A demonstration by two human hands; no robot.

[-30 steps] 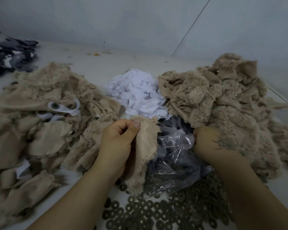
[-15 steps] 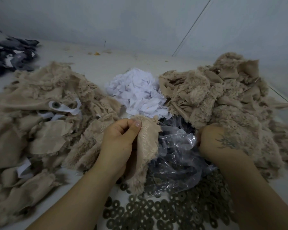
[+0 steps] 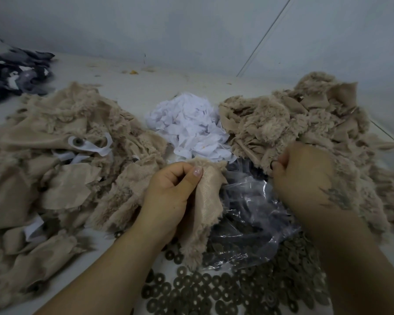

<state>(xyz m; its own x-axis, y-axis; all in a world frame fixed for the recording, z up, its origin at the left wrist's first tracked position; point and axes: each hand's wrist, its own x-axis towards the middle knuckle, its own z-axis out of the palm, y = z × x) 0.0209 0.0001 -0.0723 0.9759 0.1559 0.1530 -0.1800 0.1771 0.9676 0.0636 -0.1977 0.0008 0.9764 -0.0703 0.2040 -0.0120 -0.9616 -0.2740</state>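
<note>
- Our left hand [image 3: 168,196] pinches the plush piece [image 3: 206,201] between thumb and curled fingers.
- Our right hand [image 3: 305,178] pinches with its fingers a small dark ring [image 3: 273,164] beside the right plush pile [image 3: 293,119].
- A clear plastic bag [image 3: 248,212] lies between the hands, over dark washers [image 3: 214,292]; white scraps [image 3: 191,128] lie behind.

A heap of white fabric scraps [image 3: 191,130] lies on the pale worktop [image 3: 146,87] between two piles of beige plush pieces, one on the left [image 3: 62,142] and one on the right [image 3: 305,119]. A crumpled clear plastic bag [image 3: 248,212] lies over scattered dark washers [image 3: 214,292]. Grey-black cloth [image 3: 16,71] sits far left.
</note>
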